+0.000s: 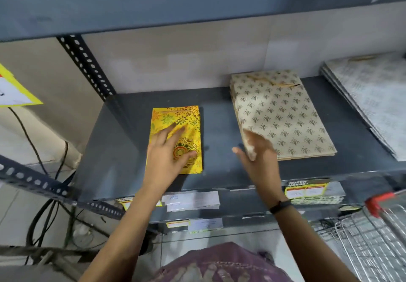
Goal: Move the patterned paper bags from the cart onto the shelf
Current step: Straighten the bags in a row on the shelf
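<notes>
A yellow patterned paper bag [189, 119] lies flat on the dark grey shelf [219, 123]. My left hand [164, 156] rests flat on top of it with the fingers spread. To its right lies a stack of beige leaf-patterned bags [285, 114]. My right hand [257, 149] is open at that stack's near left corner, fingers touching its edge. The wire cart [371, 237] with a red handle shows at the lower right.
A stack of grey-white patterned bags [369, 92] sits at the shelf's far right. An upper shelf [197, 2] hangs overhead. A perforated upright [87, 66] and rail stand at the left, with cables below. Price labels [305, 191] line the shelf's front edge.
</notes>
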{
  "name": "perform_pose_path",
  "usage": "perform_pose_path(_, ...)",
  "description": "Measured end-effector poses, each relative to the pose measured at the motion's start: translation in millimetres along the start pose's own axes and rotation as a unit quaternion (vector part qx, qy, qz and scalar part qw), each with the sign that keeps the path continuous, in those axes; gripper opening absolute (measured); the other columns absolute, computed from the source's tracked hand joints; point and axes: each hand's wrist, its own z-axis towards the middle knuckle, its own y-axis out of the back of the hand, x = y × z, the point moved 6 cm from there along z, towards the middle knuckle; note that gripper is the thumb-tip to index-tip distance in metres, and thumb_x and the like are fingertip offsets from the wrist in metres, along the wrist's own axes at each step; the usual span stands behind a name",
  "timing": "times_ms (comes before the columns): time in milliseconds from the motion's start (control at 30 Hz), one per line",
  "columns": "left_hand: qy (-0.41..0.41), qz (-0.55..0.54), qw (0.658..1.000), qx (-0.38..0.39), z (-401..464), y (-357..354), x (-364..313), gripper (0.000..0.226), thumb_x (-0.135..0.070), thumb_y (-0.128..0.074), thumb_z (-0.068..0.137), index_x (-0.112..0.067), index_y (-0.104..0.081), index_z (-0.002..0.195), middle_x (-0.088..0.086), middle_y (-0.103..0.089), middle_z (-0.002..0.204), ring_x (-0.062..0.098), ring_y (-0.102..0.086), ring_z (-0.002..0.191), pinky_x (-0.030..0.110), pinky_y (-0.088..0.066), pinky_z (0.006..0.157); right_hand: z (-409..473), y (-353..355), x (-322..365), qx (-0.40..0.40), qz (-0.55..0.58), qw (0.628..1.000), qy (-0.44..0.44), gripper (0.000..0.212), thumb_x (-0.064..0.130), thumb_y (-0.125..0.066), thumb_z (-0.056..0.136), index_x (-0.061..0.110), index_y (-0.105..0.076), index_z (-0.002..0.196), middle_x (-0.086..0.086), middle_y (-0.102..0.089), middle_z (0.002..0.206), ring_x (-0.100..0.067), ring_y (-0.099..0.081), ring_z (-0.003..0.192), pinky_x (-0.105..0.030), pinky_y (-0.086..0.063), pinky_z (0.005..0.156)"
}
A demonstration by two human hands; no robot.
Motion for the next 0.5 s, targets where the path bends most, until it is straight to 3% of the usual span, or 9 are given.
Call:
perform_pose_path(133, -0.043, -0.079, 0.992, 0.085, 9, -49, -68, 0.060, -0.037, -0.070, 0.077, -0.013, -0.055, 0.131, 0.010, -0.054, 0.138, 0.028, -0.049, 0.127, 0.037, -0.037, 0.109, 17, 86, -49, -0.108, -0.065, 0.992, -0.031, 0.044, 0.017, -0.067, 0.084, 0.010, -0.057, 0.126, -0.016, -0.059, 0.126, -0.032, -0.052, 0.117, -0.030, -0.037, 0.098)
perform_pose_path(200, -0.032, -0.101, 0.985, 0.139, 8, -79, -91, 0.069, -0.036, -0.070, 0.079, -0.017, -0.044, 0.140, 0.008, -0.042, 0.149, 0.024, -0.040, 0.136, 0.032, -0.029, 0.115, 22, 116, -82, -0.104, -0.092, 0.988, -0.069, 0.049, 0.015, -0.068, 0.082, 0.008, -0.054, 0.129, -0.019, -0.056, 0.129, -0.035, -0.049, 0.120, -0.035, -0.036, 0.100)
perform_pose_path(300, 0.010, -0.107, 0.978, 0.179, 6, -115, -110, 0.086, -0.036, -0.071, 0.078, -0.020, -0.025, 0.148, 0.009, -0.024, 0.158, 0.024, -0.030, 0.142, 0.028, -0.025, 0.115, 25, 142, -125, -0.037, -0.109, 0.989, -0.094, 0.064, 0.012, -0.076, 0.075, 0.002, -0.050, 0.132, -0.025, -0.056, 0.128, -0.040, -0.051, 0.119, -0.042, -0.042, 0.096)
perform_pose_path(367, 0.052, -0.096, 0.978, 0.180, 2, -131, -116, 0.094, -0.034, -0.074, 0.076, -0.019, -0.018, 0.150, 0.012, -0.018, 0.159, 0.025, -0.030, 0.142, 0.030, -0.027, 0.114, 27, 150, -145, 0.024, -0.104, 0.990, -0.096, 0.070, 0.017, -0.080, 0.071, 0.006, -0.050, 0.133, -0.022, -0.060, 0.126, -0.036, -0.057, 0.114, -0.031, -0.045, 0.087)
perform_pose_path(433, 0.084, -0.091, 0.980, 0.158, -2, -140, -124, 0.096, -0.028, -0.078, 0.073, -0.014, -0.021, 0.149, 0.016, -0.023, 0.157, 0.028, -0.034, 0.141, 0.029, -0.029, 0.112, 28, 153, -159, 0.077, -0.067, 0.992, -0.079, 0.068, 0.021, -0.081, 0.070, 0.014, -0.052, 0.132, -0.013, -0.065, 0.121, -0.026, -0.063, 0.107, -0.009, -0.042, 0.075)
perform_pose_path(500, 0.102, -0.087, 0.984, 0.119, -5, -140, -123, 0.092, -0.023, -0.081, 0.070, -0.008, -0.031, 0.146, 0.017, -0.035, 0.152, 0.029, -0.042, 0.136, 0.026, -0.032, 0.106, 30, 148, -164, 0.117, -0.022, 0.990, -0.071, 0.063, 0.025, -0.079, 0.071, 0.023, -0.054, 0.129, -0.003, -0.069, 0.113, -0.016, -0.065, 0.103, -0.003, -0.045, 0.074)
